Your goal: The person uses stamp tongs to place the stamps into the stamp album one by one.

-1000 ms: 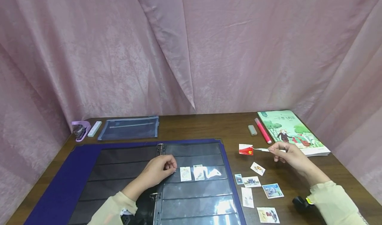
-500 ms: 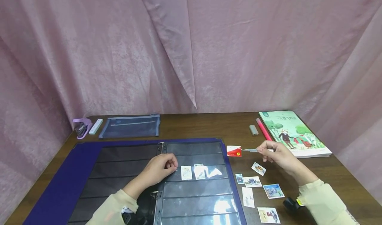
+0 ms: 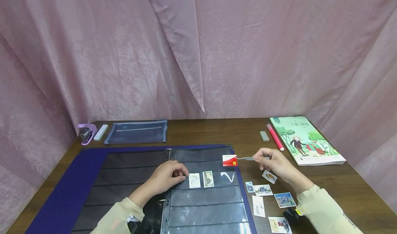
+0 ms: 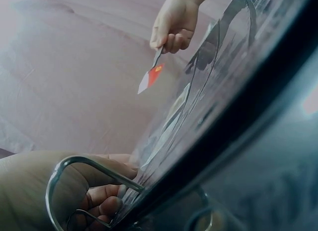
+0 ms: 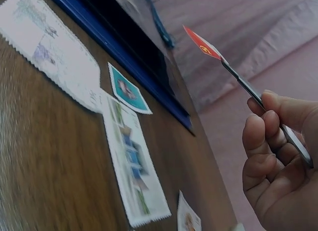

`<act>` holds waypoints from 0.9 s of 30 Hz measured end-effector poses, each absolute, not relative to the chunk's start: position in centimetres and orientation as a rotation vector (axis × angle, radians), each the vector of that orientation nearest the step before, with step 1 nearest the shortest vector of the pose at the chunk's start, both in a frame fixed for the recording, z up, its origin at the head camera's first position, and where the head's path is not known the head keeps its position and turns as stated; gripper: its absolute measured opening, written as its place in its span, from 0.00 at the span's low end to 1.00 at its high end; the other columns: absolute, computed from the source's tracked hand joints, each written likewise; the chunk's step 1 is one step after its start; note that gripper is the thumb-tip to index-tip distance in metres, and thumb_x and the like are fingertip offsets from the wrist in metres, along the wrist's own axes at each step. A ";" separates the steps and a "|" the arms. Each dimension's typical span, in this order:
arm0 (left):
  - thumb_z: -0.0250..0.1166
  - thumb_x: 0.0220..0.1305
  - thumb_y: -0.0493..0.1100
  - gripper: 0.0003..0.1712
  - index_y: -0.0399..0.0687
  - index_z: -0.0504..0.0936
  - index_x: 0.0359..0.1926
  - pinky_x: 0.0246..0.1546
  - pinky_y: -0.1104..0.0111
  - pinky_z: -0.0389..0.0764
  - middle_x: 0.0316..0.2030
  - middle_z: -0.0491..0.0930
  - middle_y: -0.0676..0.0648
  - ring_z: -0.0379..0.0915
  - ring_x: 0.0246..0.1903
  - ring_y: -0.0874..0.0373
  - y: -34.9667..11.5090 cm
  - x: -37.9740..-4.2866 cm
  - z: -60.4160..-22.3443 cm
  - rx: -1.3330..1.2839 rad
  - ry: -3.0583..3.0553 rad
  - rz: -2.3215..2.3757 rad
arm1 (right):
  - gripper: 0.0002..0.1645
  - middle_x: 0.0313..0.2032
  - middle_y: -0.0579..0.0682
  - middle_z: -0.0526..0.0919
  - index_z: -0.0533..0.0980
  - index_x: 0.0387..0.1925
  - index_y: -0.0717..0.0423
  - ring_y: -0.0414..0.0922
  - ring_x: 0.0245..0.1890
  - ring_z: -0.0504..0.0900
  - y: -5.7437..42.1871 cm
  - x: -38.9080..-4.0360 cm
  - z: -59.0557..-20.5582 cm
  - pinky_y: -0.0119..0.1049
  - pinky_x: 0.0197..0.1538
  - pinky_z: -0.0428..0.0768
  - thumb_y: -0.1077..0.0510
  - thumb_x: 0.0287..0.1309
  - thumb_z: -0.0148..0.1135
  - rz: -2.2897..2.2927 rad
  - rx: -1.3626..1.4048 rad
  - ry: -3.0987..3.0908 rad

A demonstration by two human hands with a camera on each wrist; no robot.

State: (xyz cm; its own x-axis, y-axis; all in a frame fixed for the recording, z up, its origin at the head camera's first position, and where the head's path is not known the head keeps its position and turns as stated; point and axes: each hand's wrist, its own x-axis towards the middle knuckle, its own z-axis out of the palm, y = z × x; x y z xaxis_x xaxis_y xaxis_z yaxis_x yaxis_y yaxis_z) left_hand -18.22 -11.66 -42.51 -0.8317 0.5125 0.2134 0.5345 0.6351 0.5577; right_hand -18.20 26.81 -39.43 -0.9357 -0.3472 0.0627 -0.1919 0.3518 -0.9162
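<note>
My right hand pinches tweezers, whose tips grip a red and white stamp with a yellow emblem. In the head view this stamp overlaps the right border of an open blue stamp album. My left hand is at the album's right page, thumb and fingertips pinching the edge of a clear pocket strip near the rings. Just right of those fingertips, a pale stamp and a second stamp sit in the pocket. A metal ring crosses before the left hand in its wrist view.
Several loose stamps lie right of the album. Behind them are a grey eraser, a red marker and a green book. A mesh pouch, a white bar and a purple stapler-like tool stand back left.
My right hand has carried the tweezers and the red and white stamp leftward, from over the bare table to the album's right border. The left hand has barely moved.
</note>
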 end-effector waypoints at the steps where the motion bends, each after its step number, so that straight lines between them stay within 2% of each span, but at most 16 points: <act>1: 0.66 0.52 0.43 0.07 0.65 0.78 0.30 0.29 0.76 0.67 0.23 0.71 0.64 0.64 0.26 0.70 -11.7 -18.2 -42.5 -0.899 -2.811 -0.975 | 0.15 0.18 0.42 0.72 0.69 0.33 0.71 0.38 0.18 0.71 26.6 -18.3 -39.5 0.35 0.19 0.67 0.58 0.59 0.53 -1.632 -0.488 2.466; 9: 0.65 0.52 0.43 0.08 0.65 0.78 0.30 0.28 0.76 0.67 0.23 0.71 0.63 0.65 0.26 0.69 -11.7 -18.2 -42.4 -0.899 -2.811 -0.986 | 0.18 0.17 0.42 0.72 0.70 0.35 0.72 0.37 0.18 0.71 25.5 -18.8 -40.3 0.33 0.18 0.66 0.56 0.59 0.54 -1.589 -0.431 2.451; 16: 0.65 0.52 0.43 0.08 0.66 0.78 0.30 0.28 0.76 0.67 0.23 0.71 0.63 0.66 0.26 0.70 -11.6 -18.2 -42.4 -0.906 -2.809 -0.986 | 0.17 0.16 0.43 0.72 0.71 0.35 0.72 0.38 0.16 0.69 25.1 -18.6 -40.5 0.32 0.18 0.65 0.57 0.58 0.54 -1.563 -0.450 2.453; 27: 0.65 0.52 0.43 0.08 0.65 0.78 0.30 0.28 0.76 0.67 0.23 0.71 0.63 0.65 0.26 0.70 -11.7 -18.2 -42.4 -0.909 -2.808 -0.985 | 0.16 0.16 0.44 0.72 0.72 0.33 0.71 0.39 0.17 0.72 24.7 -18.5 -40.6 0.31 0.16 0.64 0.57 0.58 0.55 -1.523 -0.487 2.446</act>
